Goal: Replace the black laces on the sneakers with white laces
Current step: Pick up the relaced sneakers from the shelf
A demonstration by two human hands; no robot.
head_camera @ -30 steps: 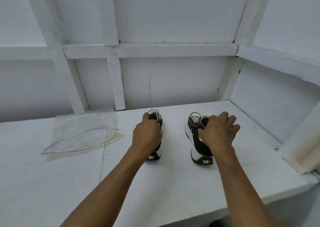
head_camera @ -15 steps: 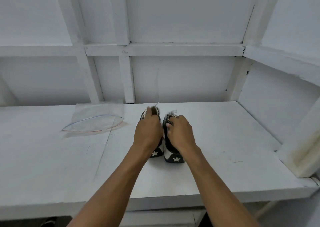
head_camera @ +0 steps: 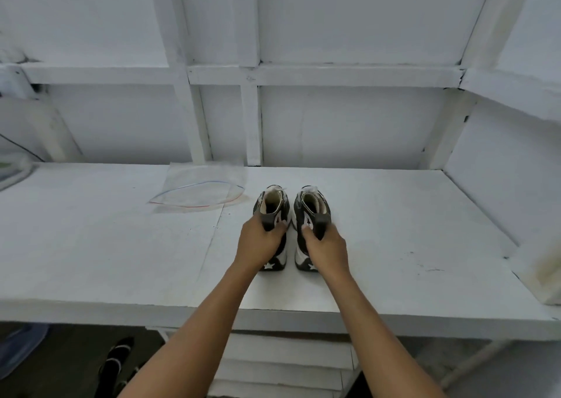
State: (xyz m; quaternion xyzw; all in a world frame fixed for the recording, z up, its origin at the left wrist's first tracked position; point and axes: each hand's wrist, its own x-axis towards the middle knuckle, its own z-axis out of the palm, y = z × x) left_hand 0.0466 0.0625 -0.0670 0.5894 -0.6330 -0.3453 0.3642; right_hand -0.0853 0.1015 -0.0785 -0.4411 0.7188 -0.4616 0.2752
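Head view: 2 high-top sneakers stood upright, side by side w/ a narrow gap btwn them, on a white table [head_camera: 121, 246], approx. mid-table and nearer the back than the front edge. Heels faced the camera, toes pointed at the wall [head_camera: 349, 124].

The left sneaker [head_camera: 272, 208] and right sneaker [head_camera: 312, 208] were dark fabric w/ pale, soft-looking lining inside oval collar openings. Each had a thick white sole w/ a black heel patch bearing a white star. Lacing sat on the far side, mostly hidden; only small pale wisps showed above the tongues, too small to tell what they were.

The left hand [head_camera: 258, 246] gripped the left sneaker's heel, thumb on the inner side, fingers curled round the outer. The right hand [head_camera: 326, 249] clasped the right sneaker's heel the same way, mirrored. Forearms were bare.

The tabletop was matte, painted, scuffed, w/ a thin seam running front to back. A clear, floppy plastic zip bag [head_camera: 197, 195] lay flat just left of the sneakers, its red/blue seal strip bowed open in a lens shape.

The wall was white panels framed by square battens. A chunky white foam block [head_camera: 540, 264] sat at the table's R edge. Under the table, a dark shoe [head_camera: 117, 364] w/ pale stripes lay on the floor.
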